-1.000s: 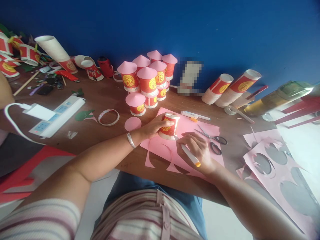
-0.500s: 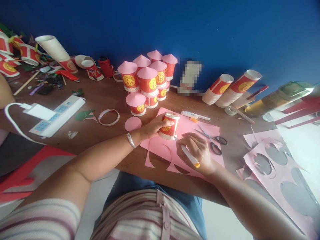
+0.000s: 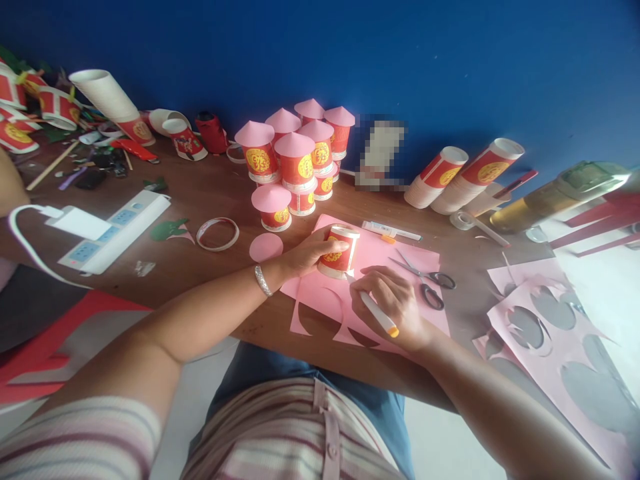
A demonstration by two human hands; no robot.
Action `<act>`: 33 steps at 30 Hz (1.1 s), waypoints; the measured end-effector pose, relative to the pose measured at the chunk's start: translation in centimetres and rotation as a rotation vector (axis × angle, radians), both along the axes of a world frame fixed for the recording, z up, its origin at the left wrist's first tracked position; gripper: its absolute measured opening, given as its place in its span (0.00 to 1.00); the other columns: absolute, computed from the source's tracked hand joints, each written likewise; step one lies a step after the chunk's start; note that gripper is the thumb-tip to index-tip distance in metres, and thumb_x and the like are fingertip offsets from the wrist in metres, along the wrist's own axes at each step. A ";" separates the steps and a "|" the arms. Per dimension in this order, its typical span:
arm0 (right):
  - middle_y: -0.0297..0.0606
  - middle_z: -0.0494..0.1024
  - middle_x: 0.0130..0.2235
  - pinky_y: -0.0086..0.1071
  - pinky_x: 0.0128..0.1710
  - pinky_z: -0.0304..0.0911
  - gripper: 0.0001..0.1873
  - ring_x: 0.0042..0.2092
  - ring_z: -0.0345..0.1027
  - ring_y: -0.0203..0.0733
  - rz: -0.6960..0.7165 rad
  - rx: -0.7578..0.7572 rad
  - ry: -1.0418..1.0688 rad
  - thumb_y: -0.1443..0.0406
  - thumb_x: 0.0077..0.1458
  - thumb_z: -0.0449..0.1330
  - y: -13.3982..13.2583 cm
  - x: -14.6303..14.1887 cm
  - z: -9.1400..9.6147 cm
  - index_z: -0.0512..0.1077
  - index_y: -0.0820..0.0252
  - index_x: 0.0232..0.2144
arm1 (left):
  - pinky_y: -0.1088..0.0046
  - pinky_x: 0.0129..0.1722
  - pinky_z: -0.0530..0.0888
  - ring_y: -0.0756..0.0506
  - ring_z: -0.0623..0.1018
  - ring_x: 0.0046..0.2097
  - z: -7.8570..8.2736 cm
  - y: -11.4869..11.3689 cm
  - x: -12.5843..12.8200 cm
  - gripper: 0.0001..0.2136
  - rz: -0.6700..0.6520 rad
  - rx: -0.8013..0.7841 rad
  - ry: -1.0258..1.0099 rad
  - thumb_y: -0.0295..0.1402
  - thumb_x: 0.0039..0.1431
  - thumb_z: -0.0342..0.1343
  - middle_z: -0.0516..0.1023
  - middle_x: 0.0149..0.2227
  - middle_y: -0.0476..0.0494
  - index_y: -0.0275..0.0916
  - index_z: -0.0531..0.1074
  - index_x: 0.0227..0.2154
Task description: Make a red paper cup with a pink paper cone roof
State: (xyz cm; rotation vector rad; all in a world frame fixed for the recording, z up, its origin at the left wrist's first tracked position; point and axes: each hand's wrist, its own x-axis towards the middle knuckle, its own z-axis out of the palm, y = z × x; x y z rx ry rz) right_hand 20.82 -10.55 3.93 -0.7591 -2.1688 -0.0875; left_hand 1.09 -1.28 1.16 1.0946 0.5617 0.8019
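Note:
My left hand (image 3: 311, 255) is closed around a red and white paper cup (image 3: 341, 252) with a yellow emblem, thumb across its front. In my right hand (image 3: 387, 303) is a white marker pen (image 3: 379, 314) with an orange end, its tip close to the cup's lower rim; whether it touches I cannot tell. Both hands are above pink paper sheets (image 3: 320, 319) with curved cut-outs. Black-handled scissors (image 3: 425, 279) lie open on the pink paper, right of my right hand. A pink paper disc (image 3: 266, 247) lies beside my left wrist.
Several cups with pink cone roofs (image 3: 299, 163) stand stacked behind my hands. Stacked paper cups (image 3: 477, 175) lean at the right, near a bottle (image 3: 555, 197). A power strip (image 3: 115, 232) with a plugged-in charger is at left. Cut pink scraps (image 3: 545, 333) lie at right.
My right hand and the marker have shifted very slightly left beside the cup's lower rim. My left hand and the cup stay in place.

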 end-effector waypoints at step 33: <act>0.26 0.76 0.29 0.50 0.56 0.78 0.13 0.26 0.68 0.34 0.146 -0.076 0.063 0.76 0.59 0.58 -0.4 -0.2 0.4 0.68 0.53 0.39 | 0.68 0.39 0.76 0.45 0.79 0.37 0.3 0.3 0.1 0.17 -0.032 -0.122 -0.152 0.38 0.54 0.70 0.80 0.36 0.44 0.36 0.78 0.44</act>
